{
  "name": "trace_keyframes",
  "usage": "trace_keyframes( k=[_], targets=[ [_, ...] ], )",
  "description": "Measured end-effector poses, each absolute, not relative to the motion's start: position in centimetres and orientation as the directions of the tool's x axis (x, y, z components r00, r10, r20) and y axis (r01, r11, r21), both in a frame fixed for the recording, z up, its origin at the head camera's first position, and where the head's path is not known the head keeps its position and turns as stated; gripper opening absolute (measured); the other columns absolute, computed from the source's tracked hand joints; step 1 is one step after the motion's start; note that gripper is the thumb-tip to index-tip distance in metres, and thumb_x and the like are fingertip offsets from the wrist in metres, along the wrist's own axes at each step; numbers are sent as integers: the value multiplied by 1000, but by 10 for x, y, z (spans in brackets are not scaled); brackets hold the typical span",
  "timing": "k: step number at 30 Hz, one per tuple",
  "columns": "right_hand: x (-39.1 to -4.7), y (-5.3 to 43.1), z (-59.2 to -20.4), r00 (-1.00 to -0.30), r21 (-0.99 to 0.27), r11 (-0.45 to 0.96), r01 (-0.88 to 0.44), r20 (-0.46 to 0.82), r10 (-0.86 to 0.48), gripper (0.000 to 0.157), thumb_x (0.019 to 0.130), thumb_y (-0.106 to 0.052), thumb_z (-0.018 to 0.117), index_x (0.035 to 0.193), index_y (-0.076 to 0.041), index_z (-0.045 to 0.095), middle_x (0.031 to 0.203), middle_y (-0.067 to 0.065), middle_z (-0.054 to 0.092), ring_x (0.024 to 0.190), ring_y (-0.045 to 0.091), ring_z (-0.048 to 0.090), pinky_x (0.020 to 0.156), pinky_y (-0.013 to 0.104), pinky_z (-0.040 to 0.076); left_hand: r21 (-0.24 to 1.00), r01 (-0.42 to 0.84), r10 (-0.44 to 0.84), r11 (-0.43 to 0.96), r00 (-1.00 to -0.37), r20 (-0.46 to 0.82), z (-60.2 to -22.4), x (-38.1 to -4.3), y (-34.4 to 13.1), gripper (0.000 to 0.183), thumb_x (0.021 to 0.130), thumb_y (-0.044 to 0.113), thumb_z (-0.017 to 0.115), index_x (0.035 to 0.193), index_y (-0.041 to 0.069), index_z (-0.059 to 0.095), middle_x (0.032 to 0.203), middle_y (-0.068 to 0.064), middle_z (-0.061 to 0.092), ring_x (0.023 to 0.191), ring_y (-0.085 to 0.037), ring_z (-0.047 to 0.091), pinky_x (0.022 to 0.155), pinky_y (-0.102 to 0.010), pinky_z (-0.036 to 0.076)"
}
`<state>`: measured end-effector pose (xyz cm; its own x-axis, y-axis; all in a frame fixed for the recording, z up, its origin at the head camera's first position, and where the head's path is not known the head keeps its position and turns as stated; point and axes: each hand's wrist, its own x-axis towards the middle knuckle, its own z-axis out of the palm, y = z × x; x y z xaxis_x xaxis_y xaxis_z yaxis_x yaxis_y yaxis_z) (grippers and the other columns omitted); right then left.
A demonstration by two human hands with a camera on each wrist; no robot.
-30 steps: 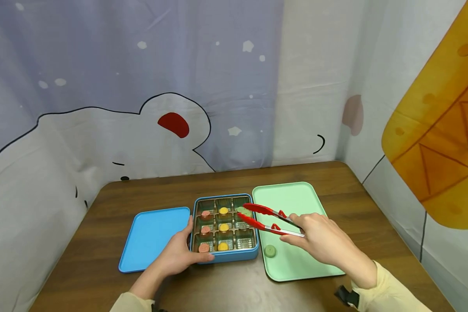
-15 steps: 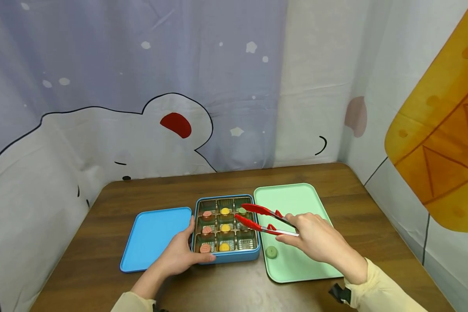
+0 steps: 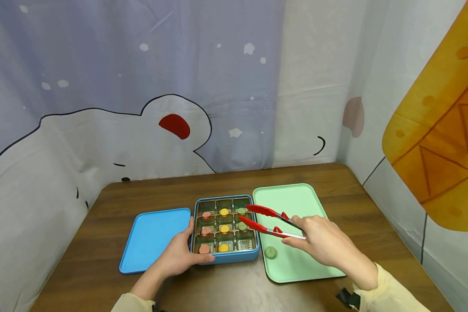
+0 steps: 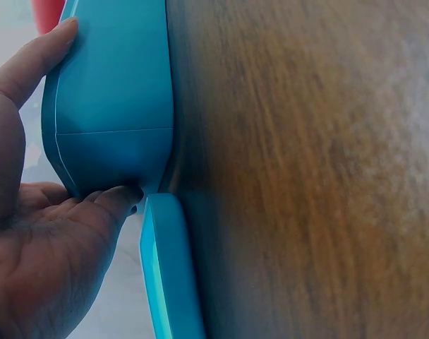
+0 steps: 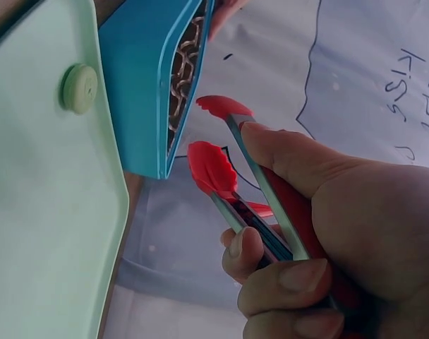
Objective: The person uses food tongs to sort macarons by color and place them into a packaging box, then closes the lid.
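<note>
My left hand (image 3: 181, 255) holds the near left corner of a blue box (image 3: 235, 256), its thumb along the front wall. A clear divided insert in the box holds small round pieces: pink ones (image 3: 204, 248) in the left column, yellow ones (image 3: 224, 247) in the middle, and two green ones (image 3: 242, 226) in the back and middle cells at right. My right hand (image 3: 321, 240) grips red-tipped metal tongs (image 5: 278, 201). Their tips stand apart over the box's right side with nothing between them. Another round green piece (image 5: 80, 89) lies on the light green tray (image 3: 296, 264).
A blue lid (image 3: 156, 236) lies left of the box, close to my left hand. The green tray sits right against the box's right side. All stand on a brown wooden table (image 3: 226, 290), with a printed curtain (image 3: 242, 86) behind.
The tongs shifted slightly left, then back right and up from the right column. A green piece, hidden behind the tongs half a second ago, now shows in the middle right cell. My left hand stays put.
</note>
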<state>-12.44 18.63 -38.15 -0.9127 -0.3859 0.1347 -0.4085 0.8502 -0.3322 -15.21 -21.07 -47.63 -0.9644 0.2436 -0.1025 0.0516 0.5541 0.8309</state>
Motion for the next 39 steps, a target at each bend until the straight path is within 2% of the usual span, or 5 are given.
trace_keyframes(
  k=[5, 14, 21, 27, 39],
  targets=[
    [-115, 199, -380, -920, -330, 859, -392, 134, -368, 31, 92, -53, 79, 96, -25, 66, 63, -16, 44, 55, 4, 42, 49, 30, 37, 827, 45, 239, 561, -965, -110, -475, -152, -210, 140, 73, 42, 99, 167, -5, 6, 152, -20, 55, 144, -40, 45, 111, -58, 42],
    [-96, 235, -379, -918, -374, 839, -394, 128, -375, 32, 93, -60, 75, 96, -29, 66, 60, -17, 39, 56, 1, 37, 51, 25, 34, 830, 42, 242, 556, -964, -113, -474, -152, -209, 140, 74, 40, 99, 167, -5, 5, 150, -18, 57, 141, -37, 49, 111, -56, 42],
    [-80, 256, -391, -935, -397, 850, -345, 62, -350, 33, 91, -63, 75, 97, -32, 66, 60, -18, 39, 57, 0, 37, 52, 24, 34, 828, 10, 227, 561, -963, -142, -472, -151, -209, 142, 73, 43, 99, 167, -5, 4, 137, -10, 67, 134, -33, 56, 107, -53, 47],
    [-71, 258, -405, -907, -437, 802, -407, 86, -413, 25, 94, -56, 76, 94, -35, 64, 63, -22, 39, 59, -3, 39, 52, 23, 34, 827, -7, 218, 562, -963, -157, -472, -151, -209, 142, 73, 43, 100, 167, -4, 4, 134, -8, 69, 131, -30, 59, 105, -51, 49],
    [-65, 252, -420, -895, -427, 794, -432, 91, -437, 26, 94, -56, 76, 90, -34, 61, 65, -23, 39, 59, -2, 40, 53, 24, 36, 832, 1, 229, 555, -962, -151, -472, -152, -209, 142, 74, 39, 100, 167, -4, 1, 135, -7, 69, 126, -26, 62, 102, -47, 50]
  ],
)
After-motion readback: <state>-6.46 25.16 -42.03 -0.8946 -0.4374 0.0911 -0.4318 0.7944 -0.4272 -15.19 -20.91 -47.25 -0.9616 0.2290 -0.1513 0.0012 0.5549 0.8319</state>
